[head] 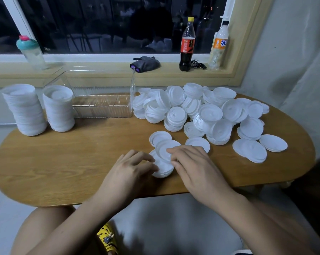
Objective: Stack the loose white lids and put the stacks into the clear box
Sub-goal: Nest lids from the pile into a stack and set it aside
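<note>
Most of the work remained. Right of the clear box (pixel 102 107) a big loose pile of white lids (pixel 201 111) lay unsorted. Two tall stacks (pixel 25 109) stood at its left end, apparently outside it, and the rest of the box looked empty. Nearer than the box, the left hand (pixel 131 170) cupped a short stack (pixel 162 170), and the right hand (pixel 194 166), close beside it, pinched a tilted lid (pixel 163 146) onto it.

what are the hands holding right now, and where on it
A small stack of white lids, held by its rim: the left hand grips its left side, the right hand its right side, reaching over the tilted top lid.
</note>
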Demonstrator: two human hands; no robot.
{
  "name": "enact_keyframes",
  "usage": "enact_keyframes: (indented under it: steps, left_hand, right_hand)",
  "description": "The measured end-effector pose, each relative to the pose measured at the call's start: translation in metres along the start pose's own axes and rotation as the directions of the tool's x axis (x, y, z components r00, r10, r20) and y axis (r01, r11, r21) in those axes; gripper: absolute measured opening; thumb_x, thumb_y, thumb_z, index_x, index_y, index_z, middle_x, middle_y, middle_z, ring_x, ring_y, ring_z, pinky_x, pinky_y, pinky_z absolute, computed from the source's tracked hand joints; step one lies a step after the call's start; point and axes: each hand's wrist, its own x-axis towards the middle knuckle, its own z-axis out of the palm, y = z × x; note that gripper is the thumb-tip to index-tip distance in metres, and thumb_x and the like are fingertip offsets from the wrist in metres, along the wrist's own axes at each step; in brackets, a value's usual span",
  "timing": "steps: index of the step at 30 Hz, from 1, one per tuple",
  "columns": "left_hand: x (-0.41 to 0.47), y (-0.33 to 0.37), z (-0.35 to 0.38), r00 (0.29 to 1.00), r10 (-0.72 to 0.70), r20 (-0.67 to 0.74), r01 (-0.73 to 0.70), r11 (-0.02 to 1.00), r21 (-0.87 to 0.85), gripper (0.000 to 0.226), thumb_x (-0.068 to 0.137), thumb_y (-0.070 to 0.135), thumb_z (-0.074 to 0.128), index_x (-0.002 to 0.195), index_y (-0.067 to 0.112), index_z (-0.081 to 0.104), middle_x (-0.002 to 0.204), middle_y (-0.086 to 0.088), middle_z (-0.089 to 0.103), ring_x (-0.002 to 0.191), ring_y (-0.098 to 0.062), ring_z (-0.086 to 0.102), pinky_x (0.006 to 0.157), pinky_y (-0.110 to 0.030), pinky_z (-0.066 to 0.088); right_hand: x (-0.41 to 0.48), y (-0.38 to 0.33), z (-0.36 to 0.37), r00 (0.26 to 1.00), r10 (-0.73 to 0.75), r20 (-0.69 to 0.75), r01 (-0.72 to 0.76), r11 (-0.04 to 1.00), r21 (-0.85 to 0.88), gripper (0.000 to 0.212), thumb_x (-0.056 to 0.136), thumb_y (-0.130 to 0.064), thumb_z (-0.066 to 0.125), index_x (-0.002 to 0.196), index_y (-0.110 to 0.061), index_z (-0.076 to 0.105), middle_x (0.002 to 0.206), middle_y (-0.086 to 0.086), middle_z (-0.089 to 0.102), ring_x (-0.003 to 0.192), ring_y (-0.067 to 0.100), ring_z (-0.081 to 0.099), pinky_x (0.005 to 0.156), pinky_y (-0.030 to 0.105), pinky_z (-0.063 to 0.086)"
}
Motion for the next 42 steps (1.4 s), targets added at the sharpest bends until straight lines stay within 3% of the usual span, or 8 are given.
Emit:
enact_keyframes:
  steps: [6, 9, 13, 20, 27, 30, 35, 42]
  left_hand:
    - [-0.004, 0.001, -0.011, 0.992, -0.122, 0.028, 0.125, 0.967, -0.222, 0.027, 0.101, 0.032, 0.052, 0.114, 0.030, 0.075, 0.122, 0.022, 0.065, 0.113, -0.009, 0.064, 0.094, -0.037, 0.053]
    - [-0.003, -0.003, -0.019, 0.972, -0.233, -0.016, 0.217, 0.928, -0.302, 0.017, 0.098, 0.030, 0.061, 0.106, 0.032, 0.075, 0.113, 0.021, 0.070, 0.107, -0.006, 0.068, 0.091, -0.029, 0.052]
    - [0.008, -0.018, -0.023, 0.939, -0.343, -0.031, 0.320, 0.903, -0.288, 0.015, 0.098, 0.017, 0.071, 0.103, 0.031, 0.075, 0.105, 0.018, 0.073, 0.102, -0.004, 0.068, 0.082, -0.024, 0.052]
    - [0.057, -0.048, -0.010, 0.953, -0.288, 0.095, 0.301, 0.939, -0.166, 0.032, 0.097, 0.013, 0.076, 0.123, 0.031, 0.073, 0.118, 0.020, 0.070, 0.105, 0.001, 0.062, 0.080, -0.003, 0.042]
    - [0.089, -0.065, 0.008, 0.976, -0.133, 0.173, 0.147, 0.987, -0.070, 0.026, 0.094, 0.017, 0.080, 0.114, 0.033, 0.079, 0.122, 0.015, 0.069, 0.107, -0.009, 0.064, 0.088, -0.019, 0.052]
    - [0.093, -0.069, 0.017, 0.966, -0.138, 0.218, 0.151, 0.987, -0.046, 0.027, 0.093, 0.018, 0.081, 0.114, 0.034, 0.078, 0.124, 0.013, 0.068, 0.114, -0.014, 0.063, 0.097, -0.034, 0.056]
    - [0.090, -0.073, 0.029, 0.966, -0.103, 0.236, 0.134, 0.984, -0.118, 0.013, 0.091, 0.029, 0.085, 0.100, 0.035, 0.077, 0.109, 0.014, 0.066, 0.104, -0.013, 0.062, 0.092, -0.036, 0.056]
    - [0.086, -0.075, 0.033, 0.989, -0.122, 0.080, 0.130, 0.985, -0.115, 0.012, 0.090, 0.029, 0.088, 0.100, 0.027, 0.080, 0.096, 0.016, 0.066, 0.094, -0.012, 0.059, 0.081, -0.032, 0.051]
  right_hand:
    - [0.003, -0.005, 0.010, 0.998, -0.032, 0.061, 0.034, 0.999, -0.034, 0.010, 0.109, -0.014, 0.052, 0.104, -0.020, 0.059, 0.114, -0.009, 0.066, 0.114, 0.016, 0.062, 0.102, 0.036, 0.042]
    - [0.004, -0.009, 0.015, 0.995, -0.043, 0.095, 0.048, 0.998, -0.047, 0.014, 0.110, -0.017, 0.048, 0.105, -0.018, 0.061, 0.108, -0.010, 0.064, 0.106, 0.016, 0.059, 0.100, 0.035, 0.041]
    - [0.002, -0.012, 0.017, 0.992, -0.028, 0.126, 0.033, 0.999, -0.038, 0.014, 0.110, -0.019, 0.047, 0.106, -0.019, 0.061, 0.106, -0.010, 0.063, 0.104, 0.014, 0.053, 0.100, 0.025, 0.037]
    - [-0.004, -0.008, 0.018, 0.986, -0.038, 0.161, 0.037, 0.999, 0.011, 0.014, 0.111, -0.015, 0.048, 0.114, -0.018, 0.062, 0.107, -0.010, 0.066, 0.105, 0.016, 0.058, 0.107, 0.019, 0.034]
    - [-0.011, -0.002, 0.013, 0.995, -0.054, 0.087, 0.045, 0.994, 0.101, 0.030, 0.111, -0.013, 0.053, 0.138, -0.016, 0.065, 0.157, -0.007, 0.057, 0.148, 0.006, 0.045, 0.126, 0.020, 0.027]
    - [-0.014, 0.012, 0.002, 0.999, 0.034, -0.007, -0.033, 0.995, 0.090, 0.029, 0.109, -0.013, 0.056, 0.136, -0.019, 0.065, 0.152, -0.011, 0.059, 0.141, 0.007, 0.052, 0.118, 0.025, 0.037]
    - [-0.021, 0.048, -0.001, 0.988, 0.148, -0.037, -0.151, 0.985, -0.080, 0.021, 0.104, -0.016, 0.062, 0.123, -0.022, 0.066, 0.125, -0.011, 0.063, 0.115, 0.016, 0.061, 0.100, 0.037, 0.048]
    - [-0.023, 0.083, 0.011, 0.983, 0.180, -0.032, -0.183, 0.950, -0.253, 0.016, 0.099, -0.021, 0.067, 0.115, -0.019, 0.067, 0.114, -0.007, 0.064, 0.106, 0.020, 0.060, 0.096, 0.037, 0.049]
